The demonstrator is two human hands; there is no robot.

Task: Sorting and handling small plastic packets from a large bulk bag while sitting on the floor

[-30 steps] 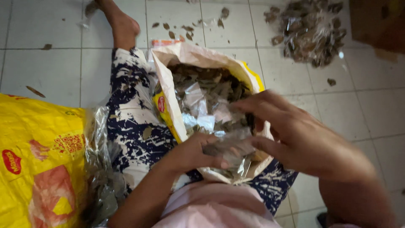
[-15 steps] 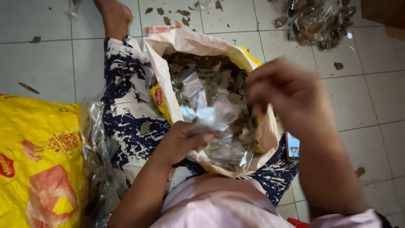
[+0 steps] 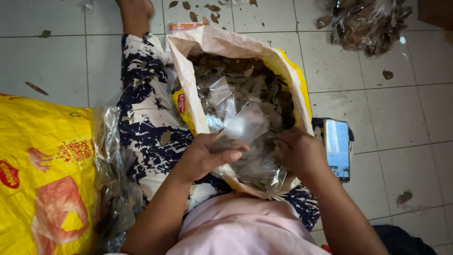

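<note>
Head view, looking straight down at a lap and a tiled floor [image 3: 56, 61].

In the middle, a big open sack [image 3: 245, 47], pale outside and yellow inside, full of dry brown leaves [image 3: 236, 80]. Long way of the sack from 12 o'clock down to 6 o'clock, mouth at the near end, right by the hands.

Left hand [image 3: 205, 158] at the sack's near rim, toward 7 o'clock from the leaf pile. Fingers [image 3: 229, 153] curled shut on a small clear plastic bag [image 3: 240, 127]. From those fingers the small bag points up and right, toward 1 o'clock, over the leaves.

Right hand [image 3: 297, 153] at 3 o'clock from the left hand, close beside it, down inside the sack among the leaves. Fingers bent and partly hidden; cannot tell whether closed on leaves or only touching them. Both hands about as near to the small bag, but only the left one on it.

A phone [image 3: 337, 148] flat on the floor at 3 o'clock from the right hand, just beside the sack. A large yellow sack [image 3: 42, 174] at 9 o'clock, with crinkled clear plastic [image 3: 111, 174] along its edge. A heap of clear bags of leaves [image 3: 365, 21] far off at 1 o'clock. Blue and white patterned cloth [image 3: 141, 104] over the leg, left of the sack.
</note>
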